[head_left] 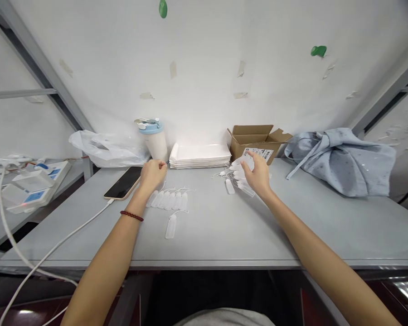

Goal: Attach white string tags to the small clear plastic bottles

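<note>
My left hand (153,175) is closed, with its fingers curled down beside the phone; what they hold, if anything, is hidden. Just right of its wrist lies a row of white plastic tags (170,200) with thin looped strings. One separate tag (170,227) rests nearer the table's front edge. My right hand (258,174) has its thumb and index finger spread apart, over a heap of similar white tags (238,174). A loose tag (230,186) lies at the heap's left side. The hand covers part of the heap.
At the back stand a blue-lidded cup (156,142), a stack of white envelopes (200,156) and an open cardboard box (251,140). A plastic bag (110,147) and a phone (125,182) on a white cable (73,235) are left; a patterned cloth bundle (347,160) lies right.
</note>
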`<state>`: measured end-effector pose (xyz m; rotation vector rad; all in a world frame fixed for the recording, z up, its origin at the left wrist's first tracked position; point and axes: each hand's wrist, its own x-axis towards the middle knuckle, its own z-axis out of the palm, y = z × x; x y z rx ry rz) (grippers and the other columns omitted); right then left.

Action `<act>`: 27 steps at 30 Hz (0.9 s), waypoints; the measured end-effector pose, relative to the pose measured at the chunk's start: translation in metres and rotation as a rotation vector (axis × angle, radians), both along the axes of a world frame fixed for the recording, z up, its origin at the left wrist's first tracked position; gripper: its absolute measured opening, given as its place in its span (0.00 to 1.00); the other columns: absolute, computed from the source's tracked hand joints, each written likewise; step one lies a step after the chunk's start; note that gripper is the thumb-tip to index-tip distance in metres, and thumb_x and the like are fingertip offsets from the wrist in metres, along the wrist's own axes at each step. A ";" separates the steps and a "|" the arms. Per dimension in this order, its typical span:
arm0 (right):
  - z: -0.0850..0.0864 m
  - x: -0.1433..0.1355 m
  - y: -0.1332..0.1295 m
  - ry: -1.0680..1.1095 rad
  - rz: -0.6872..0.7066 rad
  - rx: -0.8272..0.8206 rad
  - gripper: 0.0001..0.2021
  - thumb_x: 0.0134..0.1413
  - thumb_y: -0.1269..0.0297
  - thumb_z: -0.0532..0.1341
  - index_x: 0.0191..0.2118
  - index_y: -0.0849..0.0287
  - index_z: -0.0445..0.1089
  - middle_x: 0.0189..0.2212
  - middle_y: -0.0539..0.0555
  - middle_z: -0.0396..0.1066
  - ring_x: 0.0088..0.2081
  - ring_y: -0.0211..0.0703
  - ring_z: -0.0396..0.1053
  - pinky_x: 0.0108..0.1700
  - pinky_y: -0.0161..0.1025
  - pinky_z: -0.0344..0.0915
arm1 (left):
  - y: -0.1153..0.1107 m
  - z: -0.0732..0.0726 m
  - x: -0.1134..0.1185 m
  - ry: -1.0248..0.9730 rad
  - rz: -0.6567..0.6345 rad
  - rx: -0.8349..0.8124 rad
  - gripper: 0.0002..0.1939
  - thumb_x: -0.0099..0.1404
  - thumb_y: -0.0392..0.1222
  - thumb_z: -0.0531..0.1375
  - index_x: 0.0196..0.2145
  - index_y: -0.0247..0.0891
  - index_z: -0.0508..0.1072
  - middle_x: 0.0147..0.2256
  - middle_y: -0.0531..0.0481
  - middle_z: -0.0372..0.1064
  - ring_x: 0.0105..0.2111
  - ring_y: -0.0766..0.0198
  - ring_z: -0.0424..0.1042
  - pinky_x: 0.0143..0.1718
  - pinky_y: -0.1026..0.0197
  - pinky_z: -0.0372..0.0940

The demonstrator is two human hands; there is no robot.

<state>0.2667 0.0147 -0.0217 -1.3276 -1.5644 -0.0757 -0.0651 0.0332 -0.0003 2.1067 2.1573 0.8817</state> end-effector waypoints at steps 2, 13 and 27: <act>0.006 -0.010 -0.010 -0.026 0.035 0.038 0.15 0.56 0.62 0.55 0.47 0.60 0.66 0.46 0.62 0.70 0.50 0.53 0.63 0.53 0.53 0.57 | 0.000 0.002 -0.006 0.024 0.022 -0.063 0.13 0.58 0.39 0.54 0.34 0.35 0.78 0.35 0.42 0.77 0.38 0.53 0.74 0.38 0.60 0.64; -0.002 -0.091 -0.096 -0.395 0.902 -0.276 0.13 0.61 0.66 0.53 0.50 0.64 0.64 0.41 0.61 0.66 0.40 0.43 0.66 0.43 0.41 0.66 | -0.009 0.010 -0.006 0.146 0.127 -0.272 0.14 0.56 0.36 0.55 0.39 0.39 0.77 0.39 0.41 0.76 0.41 0.51 0.73 0.40 0.57 0.65; -0.008 -0.115 -0.112 -0.758 1.001 -0.221 0.23 0.64 0.56 0.49 0.62 0.58 0.56 0.65 0.58 0.47 0.50 0.47 0.55 0.53 0.46 0.57 | -0.014 0.015 -0.006 0.153 0.152 -0.424 0.07 0.49 0.31 0.61 0.29 0.34 0.75 0.35 0.35 0.75 0.41 0.46 0.74 0.40 0.55 0.66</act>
